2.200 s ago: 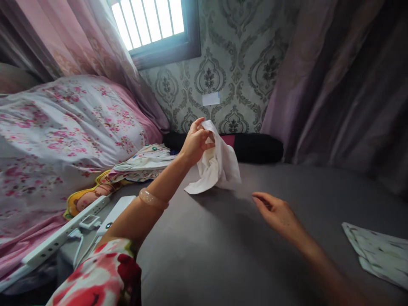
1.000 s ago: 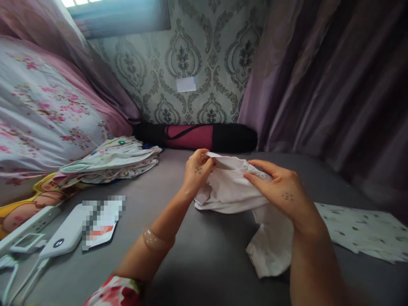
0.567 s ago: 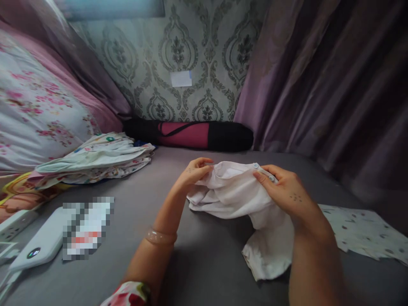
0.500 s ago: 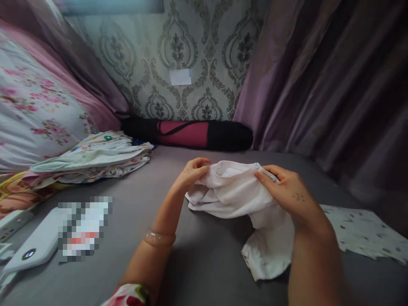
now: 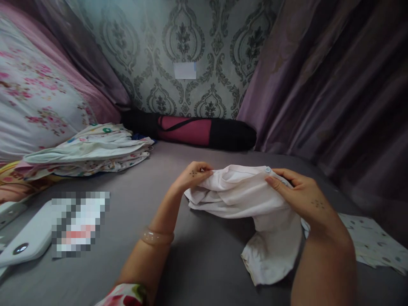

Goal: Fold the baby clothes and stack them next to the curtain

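A small white shirt [image 5: 236,193] with a round neckline and snap buttons by the shoulder hangs between my two hands, just over the grey sheet. My left hand [image 5: 194,176] is closed on the shirt's left shoulder, beside the neckline. On the other side, my right hand [image 5: 296,191] pinches the shoulder near the snap button, thumb on top. One sleeve droops below my right hand and rests on the sheet; the rest of the shirt bunches in folds toward the left.
A pile of folded clothes [image 5: 95,151] lies at the left by a floral pillow [image 5: 38,97]. Nearer are a white power bank [image 5: 28,233] and a blurred-out item [image 5: 81,225]. A black and maroon roll bag [image 5: 191,131] lies along the wall. Patterned cloth [image 5: 372,240] is at the right.
My right hand has moved a little to the right, drawing the shirt's neckline wider. My left hand keeps its hold. The view has shifted slightly.
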`<state>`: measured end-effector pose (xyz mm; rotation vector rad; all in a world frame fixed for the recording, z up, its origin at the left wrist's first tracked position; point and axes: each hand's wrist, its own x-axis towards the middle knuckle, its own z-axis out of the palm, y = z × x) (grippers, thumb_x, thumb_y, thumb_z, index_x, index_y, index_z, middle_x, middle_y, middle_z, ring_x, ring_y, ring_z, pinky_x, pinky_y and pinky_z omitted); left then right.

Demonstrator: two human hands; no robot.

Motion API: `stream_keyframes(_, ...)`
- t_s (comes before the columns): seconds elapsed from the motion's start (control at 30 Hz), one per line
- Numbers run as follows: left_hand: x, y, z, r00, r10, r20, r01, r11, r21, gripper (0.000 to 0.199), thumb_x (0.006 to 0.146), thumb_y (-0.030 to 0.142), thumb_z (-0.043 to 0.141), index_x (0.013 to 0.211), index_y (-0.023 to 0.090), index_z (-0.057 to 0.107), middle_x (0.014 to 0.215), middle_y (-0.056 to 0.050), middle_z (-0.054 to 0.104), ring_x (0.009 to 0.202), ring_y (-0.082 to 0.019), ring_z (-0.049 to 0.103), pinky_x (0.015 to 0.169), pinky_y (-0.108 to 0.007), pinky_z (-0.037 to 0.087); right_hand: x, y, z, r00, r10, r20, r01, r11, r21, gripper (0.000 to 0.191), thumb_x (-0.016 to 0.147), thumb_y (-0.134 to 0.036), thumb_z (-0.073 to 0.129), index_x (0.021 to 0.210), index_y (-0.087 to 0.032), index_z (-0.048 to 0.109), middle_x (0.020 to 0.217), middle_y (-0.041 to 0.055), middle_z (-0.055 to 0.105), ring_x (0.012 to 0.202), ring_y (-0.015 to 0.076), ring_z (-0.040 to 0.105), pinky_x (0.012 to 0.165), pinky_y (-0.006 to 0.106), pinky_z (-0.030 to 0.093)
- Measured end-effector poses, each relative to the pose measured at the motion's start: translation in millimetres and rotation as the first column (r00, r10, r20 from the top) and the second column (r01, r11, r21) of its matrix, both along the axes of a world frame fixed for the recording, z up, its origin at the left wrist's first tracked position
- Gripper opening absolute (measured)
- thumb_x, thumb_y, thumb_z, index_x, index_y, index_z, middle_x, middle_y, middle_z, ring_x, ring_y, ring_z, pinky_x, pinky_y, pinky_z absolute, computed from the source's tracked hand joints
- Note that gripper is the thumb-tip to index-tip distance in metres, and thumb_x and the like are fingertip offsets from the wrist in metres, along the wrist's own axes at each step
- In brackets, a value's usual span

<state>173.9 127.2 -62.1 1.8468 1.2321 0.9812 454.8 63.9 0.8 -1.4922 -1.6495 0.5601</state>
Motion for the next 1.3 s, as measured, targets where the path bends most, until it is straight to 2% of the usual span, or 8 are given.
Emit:
stream_keyframes(0.2,-8.1,-12.3,19.6,0.962,0.201,0.185,-0.197,0.98,-0.038,0.021,0.079,0.033,0.061,0.088,0.015,0.069,0.062,0.0,0.06,0.051,-0.01,0.049,0.048,-0.021,0.038,10.6,6.7,-6.7,0.998,-0.054,-0.026,0.055,0.998,0.022,0.04,0.07,-0.055,0.071,0.094,-0.023,0.074,0.095,0.0066,0.073,0.086,0.026,0.067,0.071,0.034,0.052)
stream_keyframes(0.33,-9.6,-20.7,31.1,0.948,0.137,0.286,-0.144,0.989,0.006,0.02,0.079,0.032,0.063,0.089,0.014,0.068,0.065,0.0,0.058,0.054,-0.009,0.05,0.051,-0.021,0.04,10.6,10.1,-8.5,0.997,-0.066,-0.049,0.067,0.998,0.022,0.04,0.068,-0.054,0.072,0.091,-0.021,0.074,0.093,0.0069,0.073,0.085,0.0258,0.067,0.071,0.034,0.052)
stream_keyframes(0.5,-6.7,-25.4,33.3,0.976,0.124,0.179,-0.154,0.974,0.167,0.026,0.076,0.039,0.07,0.092,0.019,0.073,0.085,-0.004,0.063,0.07,-0.012,0.054,0.061,-0.024,0.043,7.1,9.9,-8.5,0.998,-0.044,-0.047,0.044,0.999,0.013,0.037,0.071,-0.052,0.069,0.09,-0.022,0.074,0.089,0.0054,0.073,0.081,0.0243,0.066,0.068,0.032,0.05)
stream_keyframes(0.63,-9.6,-25.0,37.0,0.981,0.152,0.119,-0.177,0.953,0.245,0.025,0.077,0.043,0.068,0.083,0.02,0.074,0.079,-0.004,0.062,0.07,-0.013,0.054,0.061,-0.025,0.041,5.2,13.1,-9.2,1.0,0.003,0.006,-0.004,0.999,0.044,0.033,0.074,-0.051,0.067,0.086,-0.021,0.075,0.086,0.0044,0.073,0.079,0.0231,0.066,0.068,0.031,0.049)
stream_keyframes(0.77,-23.8,-17.5,52.5,0.968,0.236,0.082,-0.249,0.909,0.333,0.029,0.074,0.046,0.068,0.079,0.018,0.074,0.074,-0.004,0.064,0.067,-0.014,0.054,0.059,-0.026,0.04,-0.1,22.8,-3.4,0.993,0.07,0.092,-0.08,0.992,0.101,0.033,0.077,-0.051,0.064,0.082,-0.02,0.075,0.083,0.0042,0.073,0.077,0.0222,0.065,0.067,0.03,0.046)
stream_keyframes(1.03,-56.1,-23.0,115.6,0.924,0.373,-0.086,-0.274,0.802,0.531,0.03,0.077,0.044,0.062,0.086,0.018,0.073,0.079,-0.004,0.064,0.071,-0.016,0.055,0.065,-0.027,0.042,-10.9,44.6,39.2,0.951,0.241,0.193,-0.278,0.94,0.198,0.036,0.082,-0.051,0.058,0.091,-0.021,0.075,0.084,0.003,0.073,0.077,0.0203,0.064,0.065,0.028,0.046)
stream_keyframes(1.17,-63.2,-32.4,144.3,0.904,0.399,-0.156,-0.232,0.762,0.605,0.022,0.077,0.037,0.062,0.083,0.019,0.071,0.078,-0.004,0.061,0.076,-0.017,0.054,0.073,-0.029,0.042,-13.8,50.5,69.0,0.941,0.175,0.289,-0.254,0.93,0.265,0.037,0.079,-0.051,0.061,0.093,-0.02,0.075,0.083,0.0035,0.073,0.076,0.0198,0.064,0.065,0.029,0.046)
stream_keyframes(1.3,-67.3,-29.3,161.2,0.873,0.465,-0.147,-0.266,0.706,0.656,0.016,0.077,0.034,0.063,0.076,0.019,0.068,0.075,-0.003,0.059,0.079,-0.019,0.052,0.082,-0.031,0.041,-22.9,50.3,98.5,0.929,0.054,0.365,-0.187,0.922,0.339,0.036,0.078,-0.052,0.064,0.087,-0.019,0.076,0.076,0.0052,0.071,0.075,0.0209,0.064,0.067,0.031,0.046)
